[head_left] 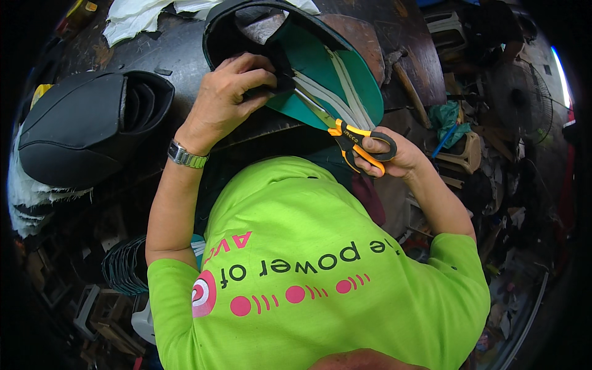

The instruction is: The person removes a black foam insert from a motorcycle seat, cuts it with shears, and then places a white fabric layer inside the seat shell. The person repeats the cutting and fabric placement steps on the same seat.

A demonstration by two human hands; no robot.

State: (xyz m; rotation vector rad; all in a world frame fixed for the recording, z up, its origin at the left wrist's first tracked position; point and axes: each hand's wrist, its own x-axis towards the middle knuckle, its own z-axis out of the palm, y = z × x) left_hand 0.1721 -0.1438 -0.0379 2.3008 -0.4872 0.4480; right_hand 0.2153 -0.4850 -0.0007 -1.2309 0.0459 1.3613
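My right hand (394, 154) has its fingers through the handles of a pair of scissors (354, 140) with orange and black grips. The blades point up and left into a hollow black piece (216, 31) with a green lining (361, 68). Whitish strips (339, 105) run along this lining. At the near left rim of the piece, my left hand (237, 83) pinches dark material (282, 77) close to the scissor tips. The fingers partly cover that material, and whether the blades are cutting it cannot be made out.
On the table (185, 52) at left lies a similar black stitched piece (80, 123), over white fabric (31, 191). More white cloth (135, 21) is at the back. A hammer (410, 89) lies right of the green-lined piece. Beyond stand a fan (521, 98) and a plastic stool (465, 154).
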